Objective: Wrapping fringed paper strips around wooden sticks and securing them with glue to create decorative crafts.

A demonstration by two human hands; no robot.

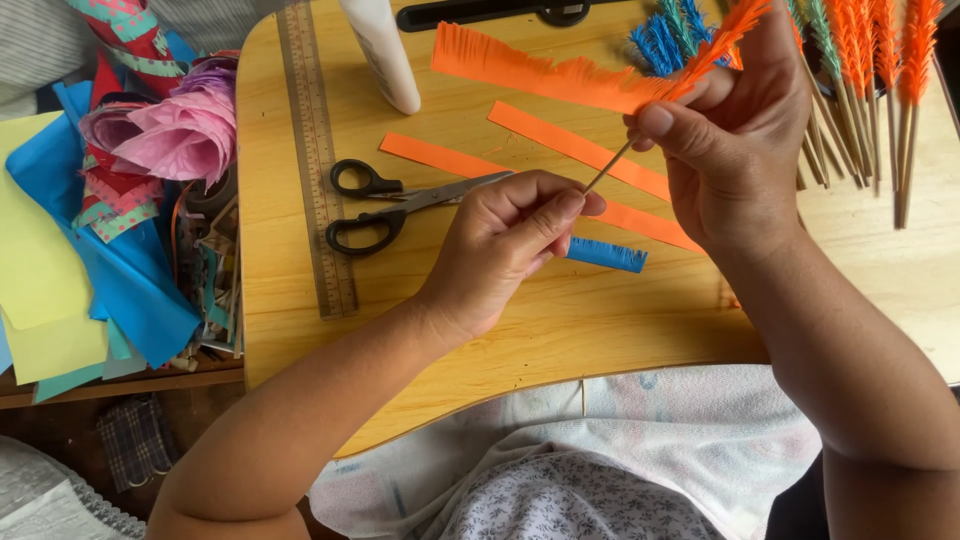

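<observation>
Fringed orange paper strip (540,72) being wound onto thin wooden skewer (607,167) over the yellow wooden lap desk (500,320).

Skewer's lower end is pinched between thumb and forefinger of the left hand (500,245); its upper end and the strip's wrapped end are gripped by the closed fingers of the right hand (735,140), at 1 o'clock from the left. Loose strip tail runs out toward 10 o'clock. Judgement: strip should be kept taut and angled, turns overlapped, skewer rolled from below. Black-handled scissors (385,205) lie at 9 o'clock, finished orange fringed sticks (880,90) at 2 o'clock.
</observation>
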